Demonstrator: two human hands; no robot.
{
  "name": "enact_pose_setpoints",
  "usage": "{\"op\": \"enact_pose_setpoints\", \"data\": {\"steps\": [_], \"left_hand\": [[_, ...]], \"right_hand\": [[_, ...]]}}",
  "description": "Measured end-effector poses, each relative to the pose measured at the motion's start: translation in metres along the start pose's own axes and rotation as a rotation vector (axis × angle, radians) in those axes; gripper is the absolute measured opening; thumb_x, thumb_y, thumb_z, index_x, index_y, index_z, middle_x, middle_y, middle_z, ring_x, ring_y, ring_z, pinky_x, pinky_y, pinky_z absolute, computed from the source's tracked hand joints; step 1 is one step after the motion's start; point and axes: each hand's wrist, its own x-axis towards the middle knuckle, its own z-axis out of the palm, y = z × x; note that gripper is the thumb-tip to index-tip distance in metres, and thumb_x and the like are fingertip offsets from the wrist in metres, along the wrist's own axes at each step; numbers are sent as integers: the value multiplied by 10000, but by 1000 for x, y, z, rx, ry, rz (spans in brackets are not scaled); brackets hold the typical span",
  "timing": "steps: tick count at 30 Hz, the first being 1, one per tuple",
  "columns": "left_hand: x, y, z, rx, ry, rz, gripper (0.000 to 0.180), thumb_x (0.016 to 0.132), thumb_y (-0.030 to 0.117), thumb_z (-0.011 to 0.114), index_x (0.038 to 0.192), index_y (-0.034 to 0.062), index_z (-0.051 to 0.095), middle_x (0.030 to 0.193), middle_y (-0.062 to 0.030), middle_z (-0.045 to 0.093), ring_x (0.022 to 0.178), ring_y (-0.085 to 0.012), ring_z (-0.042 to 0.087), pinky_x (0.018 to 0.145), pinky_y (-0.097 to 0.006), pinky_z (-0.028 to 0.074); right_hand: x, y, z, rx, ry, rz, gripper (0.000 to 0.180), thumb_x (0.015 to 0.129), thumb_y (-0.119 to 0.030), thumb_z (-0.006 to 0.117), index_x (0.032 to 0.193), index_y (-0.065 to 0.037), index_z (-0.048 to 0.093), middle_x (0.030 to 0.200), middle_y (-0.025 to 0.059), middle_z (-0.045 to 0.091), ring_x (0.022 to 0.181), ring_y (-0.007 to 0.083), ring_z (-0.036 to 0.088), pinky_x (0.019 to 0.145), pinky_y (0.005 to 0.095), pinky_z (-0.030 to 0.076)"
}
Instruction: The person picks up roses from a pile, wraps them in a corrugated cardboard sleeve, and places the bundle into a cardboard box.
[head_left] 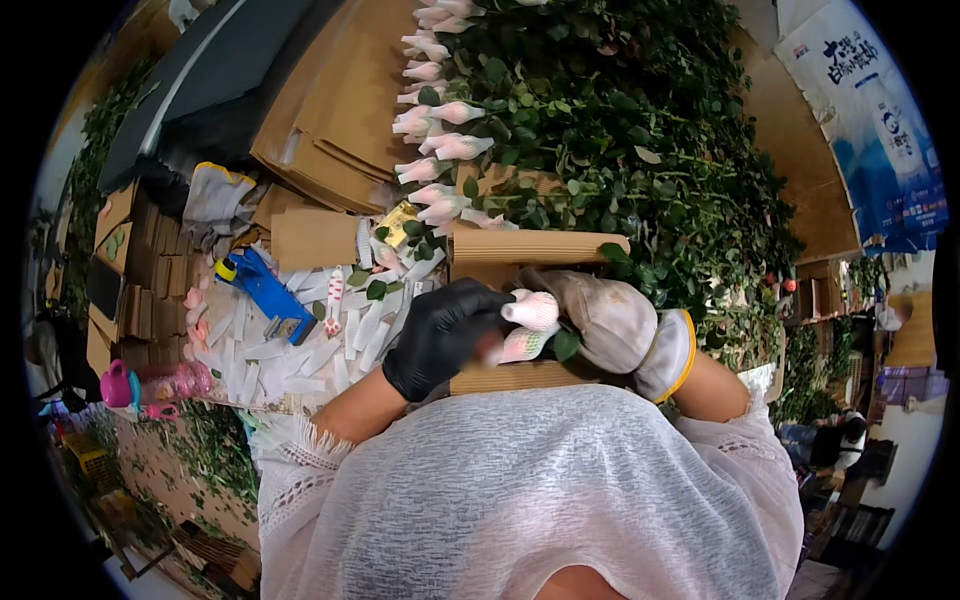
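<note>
Two roses in white foam net sleeves, an upper rose (533, 310) and a lower rose (524, 346), lie together between my hands with their heads toward the left. My right hand (603, 318), in a grey-white work glove with a yellow-edged cuff, is closed around them just behind the heads; the stems are hidden. A black glove covers my left hand (446, 338). Its fingers are curled in against the sleeved heads, and a blurred pinkish patch shows by the fingertips. Beneath both hands lies a sheet of corrugated cardboard (520, 378), with a folded-up flap (540, 246) behind.
A large heap of leafy rose stems (620, 150) fills the back, with sleeved rose heads (440, 205) along its left side. Loose white foam sleeves (310, 360), a blue tool (265, 295) and a spare glove (217, 200) lie left. Cardboard sheets (340, 130) stack behind; a pink bottle (165, 385) stands far left.
</note>
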Motion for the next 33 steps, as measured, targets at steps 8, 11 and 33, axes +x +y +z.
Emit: {"op": "enact_pose_setpoints", "data": {"steps": [8,11,33], "left_hand": [[-26,31,-87,480,45,-105,222,725,19,758,918,3,650,844,-126,649,773,-256,652,696,-320,512],[11,56,-38,268,-118,12,372,752,100,770,1071,18,597,991,-135,637,881,-257,646,762,-343,509],[-32,67,-86,310,-305,-91,599,629,424,829,1049,24,681,791,-120,665,738,-304,641,663,-354,502]], "right_hand": [[7,-43,-58,-68,7,69,371,793,-175,644,1127,-15,627,969,164,683,853,319,671,750,389,540],[-7,-36,-45,-80,142,-19,432,759,-177,661,1169,-44,619,965,136,673,877,306,661,743,386,533],[7,-5,-35,-184,210,-145,401,738,-145,681,1096,20,609,985,176,670,879,348,657,773,399,534]]}}
